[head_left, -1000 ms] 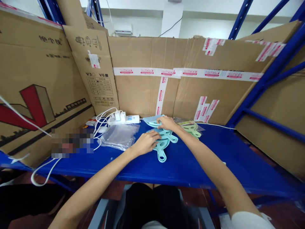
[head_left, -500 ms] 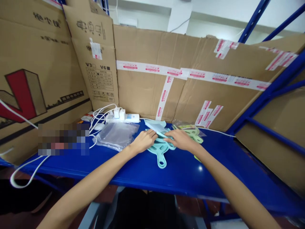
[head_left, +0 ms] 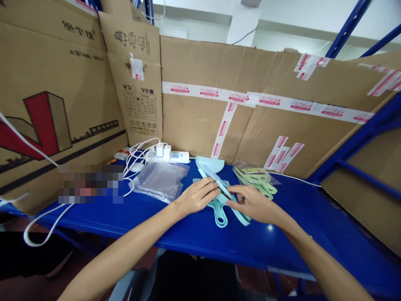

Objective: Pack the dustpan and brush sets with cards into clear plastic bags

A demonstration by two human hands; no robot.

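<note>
Over a blue shelf (head_left: 282, 238), my left hand (head_left: 196, 196) and my right hand (head_left: 253, 203) both grip a teal plastic scoop-like piece (head_left: 216, 177), tilted with its wide end up and its handle pointing down to the right. Under the hands lies a small pile of teal plastic paddles (head_left: 219, 211) with looped handles. The fingers hide the middle of the held piece.
A clear bag of pale green paddles (head_left: 258, 179) lies right of the hands, and a stack of clear plastic bags (head_left: 159, 179) left of them. A white power strip (head_left: 171, 156) with chargers and cables sits at the back. Cardboard walls (head_left: 250, 125) enclose the shelf.
My right hand came back from the far pile and joined the left; together they have lifted one teal piece off the pile. The camera shifted slightly right.
</note>
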